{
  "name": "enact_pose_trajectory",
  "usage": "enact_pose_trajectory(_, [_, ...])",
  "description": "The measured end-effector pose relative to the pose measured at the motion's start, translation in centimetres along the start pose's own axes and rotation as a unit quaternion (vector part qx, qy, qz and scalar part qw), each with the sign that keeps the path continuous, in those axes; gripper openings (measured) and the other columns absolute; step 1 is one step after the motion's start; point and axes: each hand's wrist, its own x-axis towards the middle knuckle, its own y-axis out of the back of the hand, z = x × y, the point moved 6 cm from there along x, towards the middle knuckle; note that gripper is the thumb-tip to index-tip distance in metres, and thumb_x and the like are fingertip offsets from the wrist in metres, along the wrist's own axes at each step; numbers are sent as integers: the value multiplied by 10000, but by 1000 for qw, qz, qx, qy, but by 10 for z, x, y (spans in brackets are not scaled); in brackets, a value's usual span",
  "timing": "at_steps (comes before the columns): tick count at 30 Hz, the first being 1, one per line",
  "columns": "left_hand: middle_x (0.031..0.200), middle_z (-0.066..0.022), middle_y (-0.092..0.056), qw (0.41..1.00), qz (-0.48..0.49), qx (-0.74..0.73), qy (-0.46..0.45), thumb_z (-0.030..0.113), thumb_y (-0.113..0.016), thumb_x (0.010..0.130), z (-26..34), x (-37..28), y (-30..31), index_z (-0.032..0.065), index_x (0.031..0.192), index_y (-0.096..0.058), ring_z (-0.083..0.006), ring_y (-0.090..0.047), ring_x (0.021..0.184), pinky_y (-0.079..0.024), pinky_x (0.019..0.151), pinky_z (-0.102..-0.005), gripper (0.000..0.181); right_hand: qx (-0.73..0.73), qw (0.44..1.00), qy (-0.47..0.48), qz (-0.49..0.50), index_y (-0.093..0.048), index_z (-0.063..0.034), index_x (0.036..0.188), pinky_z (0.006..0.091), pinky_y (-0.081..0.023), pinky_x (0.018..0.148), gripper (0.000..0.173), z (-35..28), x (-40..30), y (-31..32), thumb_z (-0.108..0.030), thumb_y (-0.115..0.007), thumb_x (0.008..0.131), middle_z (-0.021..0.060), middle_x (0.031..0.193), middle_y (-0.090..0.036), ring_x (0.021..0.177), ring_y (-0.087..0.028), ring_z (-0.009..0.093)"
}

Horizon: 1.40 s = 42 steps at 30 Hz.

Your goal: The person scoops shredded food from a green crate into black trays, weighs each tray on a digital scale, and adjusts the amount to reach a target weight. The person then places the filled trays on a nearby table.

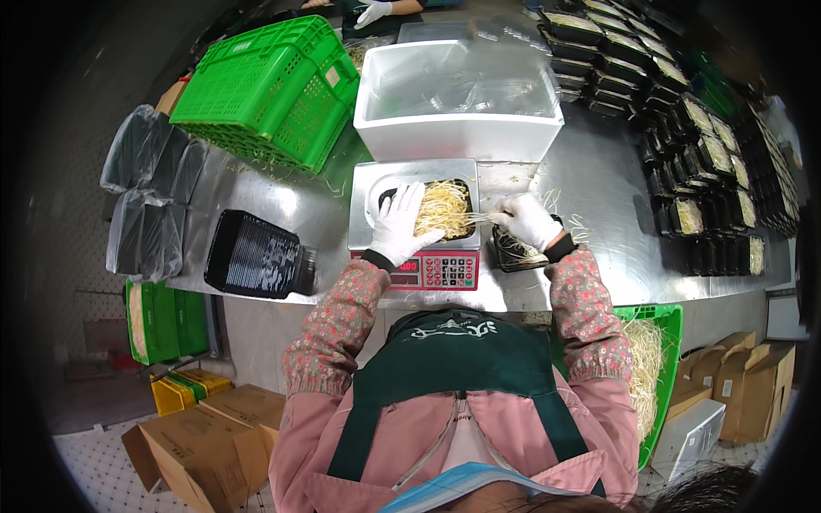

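A black plastic tray heaped with bean sprouts (444,208) rests on the metal pan of a red digital scale (449,272). My left hand (399,221), in a white glove, lies spread flat against the left side of the tray and the sprouts. In a white glove too, my right hand (523,220) pinches a few sprouts whose ends reach the tray's right edge. Below it, partly hidden by the hand and wrist, a second black tray (510,255) with some sprouts stands beside the scale. A stack of black trays (253,255) lies left of the scale.
Behind the scale stands a white foam box (458,138) holding clear plastic lids, with green crates (269,96) to its left. Filled trays (718,154) are piled at the right. Bagged trays (144,192) sit far left. A green crate of sprouts (644,372) is beside me. Another person's gloved hand shows behind.
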Motion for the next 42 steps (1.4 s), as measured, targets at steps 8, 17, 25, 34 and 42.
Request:
enact_pose_trajectory(8, [1486, -270, -319, 989, 62, -105, -82, 433, -880, 572, -13, -16, 37, -64, 1469, -247, -406, -275, 1410, -206, 1173, -457, 1206, 3, 979, -189, -78, -726, -39, 939, 374, -529, 683, 269, 101, -82, -7, -293, -686, 861, 137, 779, -690, 722, -671, 240])
enact_pose_trajectory(17, [1466, -283, -343, 987, 92, -110, -70, 440, -891, 547, -17, -12, 28, -53, 1471, -255, -407, -301, 1389, -226, 1160, -469, 1225, 22, 988, 87, 127, -505, -107, 1349, 435, -500, 903, 679, -36, 1, -11, -329, -769, 764, 162, 1249, -571, 1111, -590, 334])
enact_pose_trajectory(25, [1485, -220, -374, 998, 47, 38, -37, 553, -672, 790, -7, -8, 8, 8, 1464, -355, -377, -280, 1410, -148, 1176, -500, 923, 133, 988, 48, 63, -736, -58, 919, 386, -533, 722, 178, -25, 22, -28, -206, -711, 823, 147, 830, -687, 788, -667, 319])
enact_pose_trajectory(34, [1486, -307, -304, 993, 58, -76, -63, 496, -841, 605, -17, -12, 37, -81, 1460, -271, -434, -222, 1429, -147, 1194, -469, 1180, -229, 920, -259, -182, -720, -59, 1011, 423, -537, 775, 350, 94, -71, 15, -317, -755, 777, 170, 967, -709, 831, -684, 328])
enact_pose_trajectory(42, [1379, -180, -469, 992, 64, 48, -99, 496, -664, 762, 23, 16, -7, -3, 1374, -434, -368, -403, 1298, -269, 1121, -531, 823, -74, 990, 80, 91, -405, 37, 1407, 481, -293, 1129, 757, -60, 41, -64, -511, -552, 906, 282, 1419, -437, 1342, -392, 428])
